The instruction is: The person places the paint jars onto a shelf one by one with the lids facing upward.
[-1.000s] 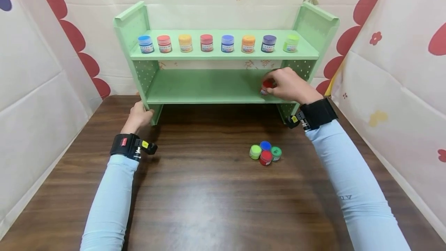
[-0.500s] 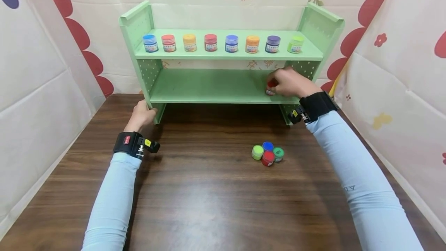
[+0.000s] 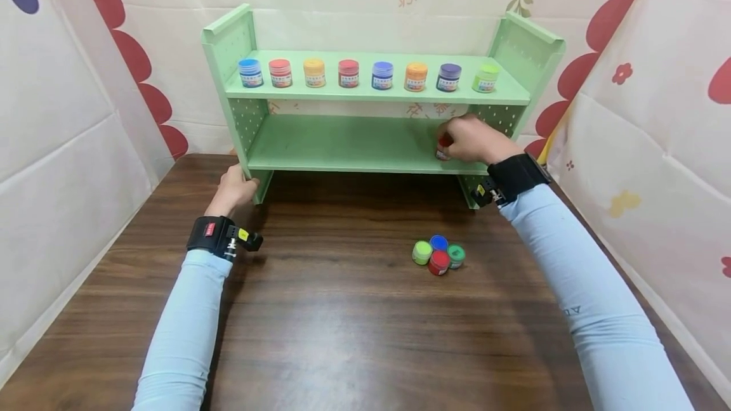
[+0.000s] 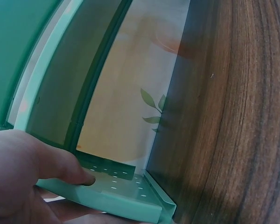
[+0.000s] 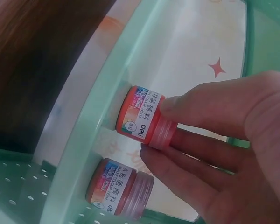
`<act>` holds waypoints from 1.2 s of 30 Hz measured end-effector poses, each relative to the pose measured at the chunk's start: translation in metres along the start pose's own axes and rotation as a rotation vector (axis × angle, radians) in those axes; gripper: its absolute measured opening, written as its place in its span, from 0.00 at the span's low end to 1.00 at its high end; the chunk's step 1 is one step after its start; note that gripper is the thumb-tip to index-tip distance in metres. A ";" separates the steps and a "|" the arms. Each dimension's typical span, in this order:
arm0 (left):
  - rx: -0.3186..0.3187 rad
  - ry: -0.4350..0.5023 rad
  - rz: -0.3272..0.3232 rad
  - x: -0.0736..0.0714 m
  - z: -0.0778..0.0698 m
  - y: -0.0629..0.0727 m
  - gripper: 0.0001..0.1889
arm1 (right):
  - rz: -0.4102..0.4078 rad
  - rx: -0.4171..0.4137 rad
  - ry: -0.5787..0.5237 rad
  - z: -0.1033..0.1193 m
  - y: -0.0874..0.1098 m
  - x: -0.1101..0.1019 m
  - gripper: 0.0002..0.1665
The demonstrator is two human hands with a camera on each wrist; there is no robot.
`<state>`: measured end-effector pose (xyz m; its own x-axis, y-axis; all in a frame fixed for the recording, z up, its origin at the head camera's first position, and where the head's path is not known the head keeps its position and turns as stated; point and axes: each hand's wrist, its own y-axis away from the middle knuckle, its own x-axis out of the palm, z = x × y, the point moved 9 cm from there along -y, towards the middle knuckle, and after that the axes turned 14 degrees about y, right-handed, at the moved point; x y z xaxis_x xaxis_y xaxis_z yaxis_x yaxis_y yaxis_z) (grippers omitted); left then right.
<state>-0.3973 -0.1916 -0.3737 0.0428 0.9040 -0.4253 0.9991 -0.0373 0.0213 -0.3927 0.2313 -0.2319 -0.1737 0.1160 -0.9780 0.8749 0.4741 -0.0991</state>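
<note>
In the head view, a light green two-tier shelf (image 3: 342, 144) stands at the back of the table. My left hand (image 3: 235, 188) grips its left side panel (image 4: 107, 196) near the bottom, with the thumb on the inner face in the left wrist view. My right hand (image 3: 473, 139) is at the right end of the lower tier and pinches a red paint jar (image 5: 140, 114) between thumb and fingers. The jar's base is at the shelf board. Beside it, nearer the perforated end panel, a second reddish paint jar (image 5: 114, 189) stands; the hand hides it in the head view.
Several paint jars line the upper tier, from a blue jar (image 3: 250, 73) to a light green jar (image 3: 485, 78). On the table (image 3: 320, 309) sit a red jar (image 3: 439, 262), a light green jar (image 3: 422, 252), a blue jar (image 3: 438, 243) and a dark green jar (image 3: 455, 256), grouped together.
The head view has shifted slightly, so the scene sits a little further right. The right hand stays at the same place on the lower tier with the red paint jar; the left hand keeps its grip.
</note>
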 end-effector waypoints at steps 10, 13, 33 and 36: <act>0.002 -0.020 0.000 -0.001 0.001 0.000 0.09 | -0.139 0.066 0.009 0.005 0.020 -0.015 0.19; 0.019 -0.032 -0.019 -0.004 -0.002 0.000 0.09 | -0.302 0.039 -0.015 0.017 0.040 -0.026 0.15; 0.002 0.004 -0.021 -0.002 0.003 0.000 0.11 | 0.478 -0.048 -0.388 0.054 0.082 0.113 0.16; 0.012 0.013 -0.025 -0.001 0.000 -0.001 0.09 | 0.514 -0.061 -0.443 0.054 0.084 0.119 0.14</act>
<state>-0.3979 -0.1928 -0.3728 0.0175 0.9103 -0.4135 0.9998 -0.0193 -0.0001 -0.3153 0.2381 -0.3670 0.4701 -0.0228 -0.8823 0.7676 0.5039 0.3959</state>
